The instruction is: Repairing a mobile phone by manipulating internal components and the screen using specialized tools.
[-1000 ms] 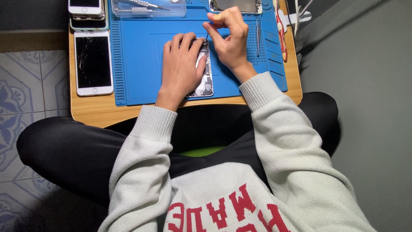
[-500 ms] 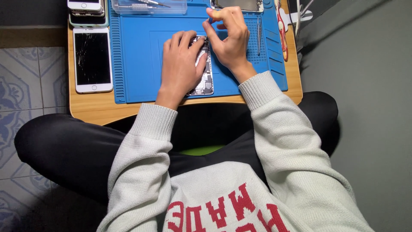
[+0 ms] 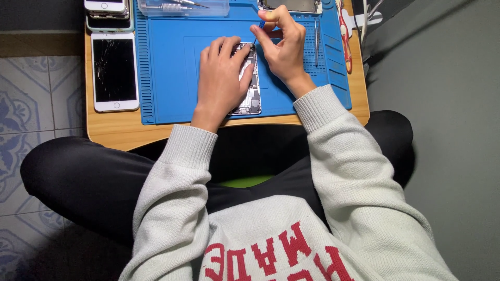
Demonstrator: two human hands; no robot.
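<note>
Left hand (image 3: pixel 221 78) flat, fingers spread over opened phone (image 3: pixel 250 88). Right hand (image 3: pixel 284 47) pinched on thin screwdriver (image 3: pixel 257 32), tip just beyond left fingertips.

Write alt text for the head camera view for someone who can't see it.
Seen from above, a seated person's left hand steadies an opened phone on a blue work mat while the right hand holds a thin screwdriver to its top end. A phone with a cracked screen lies beside the mat.
</note>
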